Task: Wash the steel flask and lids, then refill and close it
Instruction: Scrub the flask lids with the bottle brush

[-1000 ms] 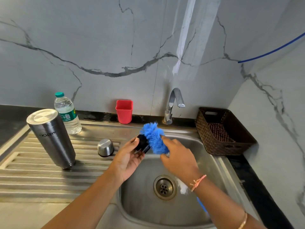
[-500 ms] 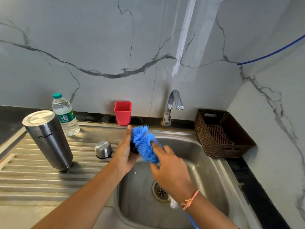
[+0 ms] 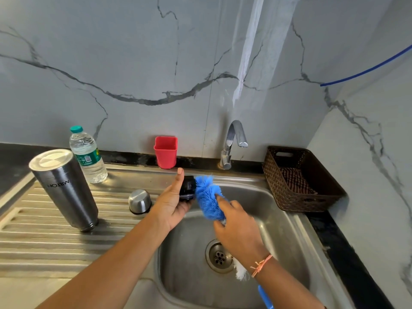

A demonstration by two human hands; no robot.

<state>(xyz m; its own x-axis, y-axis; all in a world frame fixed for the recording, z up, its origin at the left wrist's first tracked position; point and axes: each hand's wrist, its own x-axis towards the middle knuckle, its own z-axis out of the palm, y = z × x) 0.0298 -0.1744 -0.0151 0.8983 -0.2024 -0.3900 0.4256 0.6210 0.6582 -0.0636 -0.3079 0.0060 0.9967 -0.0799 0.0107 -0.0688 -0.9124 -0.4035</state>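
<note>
The steel flask [image 3: 64,188] stands upside down on the draining board, left of the sink. A steel cup lid [image 3: 139,201] sits mouth down beside it. My left hand [image 3: 172,202] holds a small black inner lid [image 3: 188,190] over the sink's left rim, thumb pointing up. My right hand [image 3: 238,230] grips a blue bottle brush [image 3: 208,199] by its bristled head, and the bristles press against the black lid. The brush's white bristles and blue handle trail down under my right wrist.
A water bottle [image 3: 88,156] with a green cap stands behind the flask. A red cup [image 3: 166,151] and the tap [image 3: 231,143] line the back wall. A brown woven basket [image 3: 301,179] sits right of the sink basin [image 3: 278,237].
Both hands shifted left toward the sink's rim. The brush head moved across the black lid, and my left hand turned so the thumb points up.
</note>
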